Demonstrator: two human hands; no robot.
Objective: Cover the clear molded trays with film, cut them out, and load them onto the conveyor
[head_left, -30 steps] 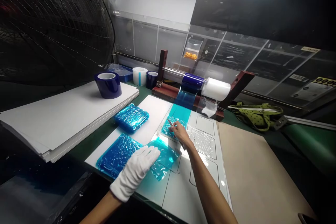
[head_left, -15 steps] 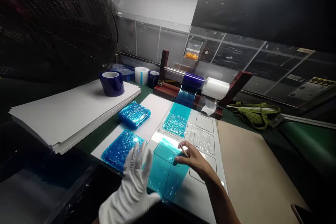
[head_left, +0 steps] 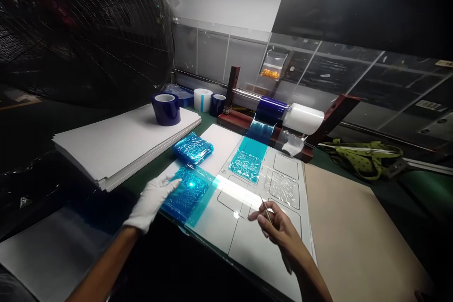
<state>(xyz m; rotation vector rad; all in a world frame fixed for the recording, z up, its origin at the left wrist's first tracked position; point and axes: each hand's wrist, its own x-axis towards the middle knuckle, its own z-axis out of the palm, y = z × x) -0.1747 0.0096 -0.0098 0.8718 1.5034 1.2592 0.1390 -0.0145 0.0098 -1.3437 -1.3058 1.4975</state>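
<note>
Left hand [head_left: 150, 200], white knit-look glove: thumb and fingers narrow, at the left side of a loose teal film sheet [head_left: 204, 204] (can't tell if they pinch it). Sheet is glossy, see-through, roughly rectangular; spreads over the near blue film stack [head_left: 179, 204], with its right part past the stack, above the white board [head_left: 244, 240]. Resting or lifted, can't tell.

Right hand [head_left: 271, 219], bare: fingers curled round a slim metal tool [head_left: 266, 209], tip pointing far, over the board.

Board is flat, with black rounded-rectangle outlines. A wrinkled clear piece [head_left: 283, 188] sits in one on the right; far of the hands, a teal film strip [head_left: 255, 147] runs down from the blue roll [head_left: 271, 109], crinkled at its near end. Far blue film stack [head_left: 193, 148] just beyond the near one.

Edges: board's near edge runs diagonally below both hands; brown sheet [head_left: 354, 226] borders it right. Room: broad flat stretch of outlined board between the hands.
</note>
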